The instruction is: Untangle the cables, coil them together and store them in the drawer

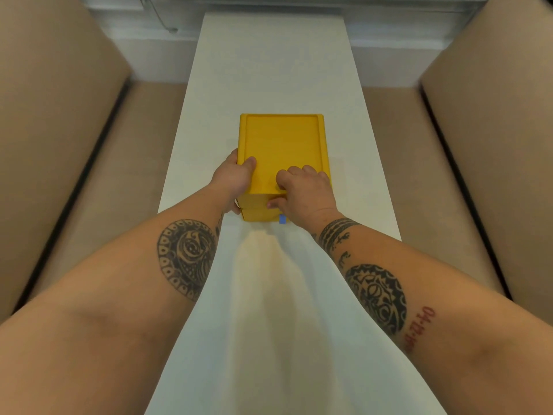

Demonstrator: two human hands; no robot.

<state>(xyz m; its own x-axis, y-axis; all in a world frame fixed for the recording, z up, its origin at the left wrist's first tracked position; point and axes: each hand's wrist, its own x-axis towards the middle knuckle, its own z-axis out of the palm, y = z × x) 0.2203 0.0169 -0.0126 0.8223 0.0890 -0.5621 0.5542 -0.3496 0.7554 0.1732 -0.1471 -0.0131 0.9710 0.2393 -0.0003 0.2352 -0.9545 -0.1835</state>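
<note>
Left grip (232, 179) clasping drawer (282, 139), right grip (302, 187) curled atop

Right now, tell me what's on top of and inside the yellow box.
On the yellow box: only the thumb of the left hand and fingers of the right hand. Drawers look closed; inside is hidden.

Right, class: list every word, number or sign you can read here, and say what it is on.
"04-12-" in red on the right forearm; what follows is too blurred to read.
Yellow drawer box and its blue tab: no writing shows.
</note>
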